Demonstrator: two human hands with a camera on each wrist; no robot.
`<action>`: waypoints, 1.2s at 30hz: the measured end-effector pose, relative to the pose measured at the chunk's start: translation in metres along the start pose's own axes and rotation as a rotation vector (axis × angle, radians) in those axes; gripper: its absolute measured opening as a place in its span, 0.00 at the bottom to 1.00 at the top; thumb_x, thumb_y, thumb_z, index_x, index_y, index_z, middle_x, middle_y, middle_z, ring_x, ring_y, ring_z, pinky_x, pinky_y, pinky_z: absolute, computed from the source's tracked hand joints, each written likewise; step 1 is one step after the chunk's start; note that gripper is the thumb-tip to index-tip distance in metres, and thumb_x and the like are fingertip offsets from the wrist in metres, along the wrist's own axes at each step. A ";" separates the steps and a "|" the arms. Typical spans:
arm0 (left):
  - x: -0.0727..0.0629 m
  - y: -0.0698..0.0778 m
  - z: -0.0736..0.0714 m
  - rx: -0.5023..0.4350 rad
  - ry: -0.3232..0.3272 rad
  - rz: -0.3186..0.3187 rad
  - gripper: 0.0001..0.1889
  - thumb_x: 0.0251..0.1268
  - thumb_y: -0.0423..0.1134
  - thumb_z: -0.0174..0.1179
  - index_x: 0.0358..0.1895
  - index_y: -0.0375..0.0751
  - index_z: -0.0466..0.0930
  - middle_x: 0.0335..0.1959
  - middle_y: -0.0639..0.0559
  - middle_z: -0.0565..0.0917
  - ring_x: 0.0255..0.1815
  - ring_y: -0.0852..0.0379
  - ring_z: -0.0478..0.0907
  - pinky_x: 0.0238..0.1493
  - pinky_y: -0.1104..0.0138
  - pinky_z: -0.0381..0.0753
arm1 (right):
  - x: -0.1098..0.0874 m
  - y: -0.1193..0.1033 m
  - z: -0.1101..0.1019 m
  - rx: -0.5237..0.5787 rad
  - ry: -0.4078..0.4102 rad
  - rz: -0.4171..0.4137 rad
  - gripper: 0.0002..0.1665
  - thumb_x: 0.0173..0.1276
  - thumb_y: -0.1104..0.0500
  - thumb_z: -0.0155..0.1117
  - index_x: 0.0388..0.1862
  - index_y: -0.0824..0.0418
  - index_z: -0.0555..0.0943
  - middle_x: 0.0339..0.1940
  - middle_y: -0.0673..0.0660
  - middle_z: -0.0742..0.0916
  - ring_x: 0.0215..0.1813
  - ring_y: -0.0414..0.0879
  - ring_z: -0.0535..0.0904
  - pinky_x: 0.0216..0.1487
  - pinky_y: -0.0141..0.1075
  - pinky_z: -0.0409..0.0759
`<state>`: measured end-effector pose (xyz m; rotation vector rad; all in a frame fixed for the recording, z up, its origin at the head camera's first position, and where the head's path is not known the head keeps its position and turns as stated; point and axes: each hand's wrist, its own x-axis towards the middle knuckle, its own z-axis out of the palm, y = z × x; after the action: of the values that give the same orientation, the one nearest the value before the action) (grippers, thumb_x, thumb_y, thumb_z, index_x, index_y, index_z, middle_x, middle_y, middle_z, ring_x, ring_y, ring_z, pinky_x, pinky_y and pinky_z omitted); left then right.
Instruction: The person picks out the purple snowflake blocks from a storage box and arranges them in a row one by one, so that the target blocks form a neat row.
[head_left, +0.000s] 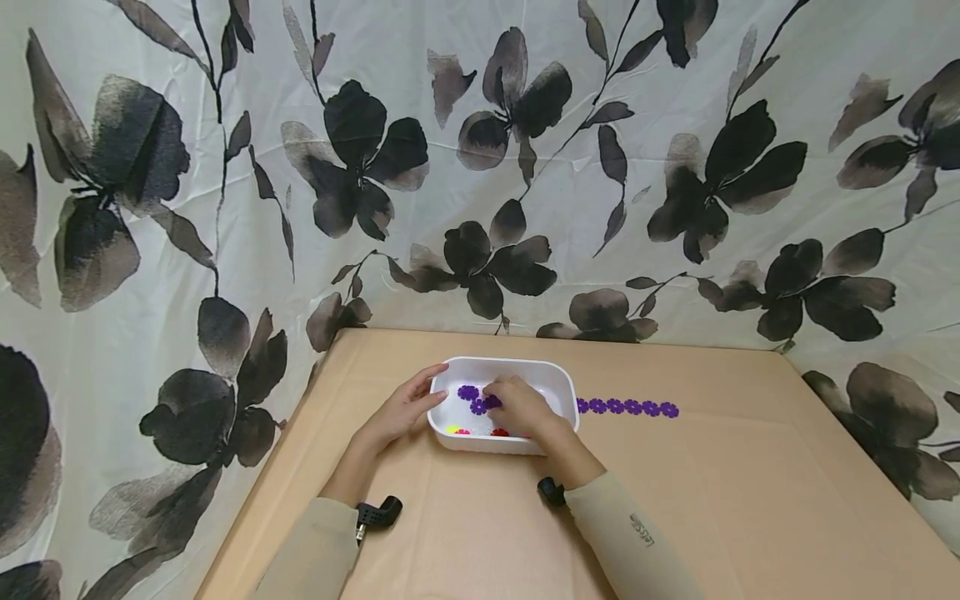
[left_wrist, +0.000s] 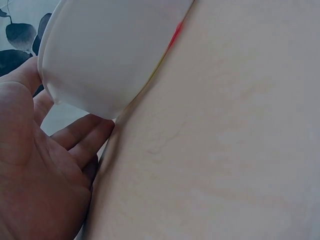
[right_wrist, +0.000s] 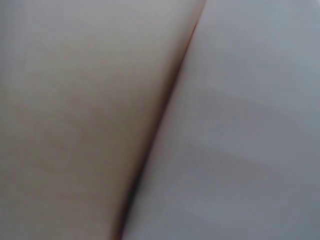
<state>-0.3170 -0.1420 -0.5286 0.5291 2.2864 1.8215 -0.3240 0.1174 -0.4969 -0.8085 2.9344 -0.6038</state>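
Note:
A white plastic bin [head_left: 557, 377] stands on the tan table and holds flower-shaped pieces in purple [head_left: 468, 392], yellow [head_left: 453, 430] and red [head_left: 499, 432]. My left hand [head_left: 433, 385] holds the bin's left end, with the fingers on the far corner and the thumb on the near side. In the left wrist view, the bin's corner [left_wrist: 100, 55] sits between the thumb and fingers [left_wrist: 82, 137] of that hand. My right hand [head_left: 497, 398] reaches into the bin, its fingers curled down and pinching a purple piece [head_left: 482, 407]. The right wrist view is a blur of bin wall and table.
A chain of several joined purple flower pieces [head_left: 627, 407] lies on the table just right of the bin. A black-flowered white curtain [head_left: 480, 167] hangs close behind and to both sides. The table [head_left: 750, 500] has bare surface in front and to the right.

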 end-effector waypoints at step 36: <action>0.000 0.001 0.001 0.006 0.020 0.016 0.30 0.79 0.46 0.59 0.80 0.53 0.64 0.85 0.48 0.57 0.86 0.39 0.51 0.83 0.46 0.55 | -0.002 0.000 -0.001 0.098 0.070 0.036 0.08 0.61 0.70 0.72 0.34 0.59 0.84 0.34 0.52 0.82 0.38 0.46 0.75 0.44 0.39 0.77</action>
<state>-0.3162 -0.1410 -0.5274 0.5337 2.3076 1.8367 -0.3223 0.1187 -0.4960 -0.7378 2.9468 -0.7826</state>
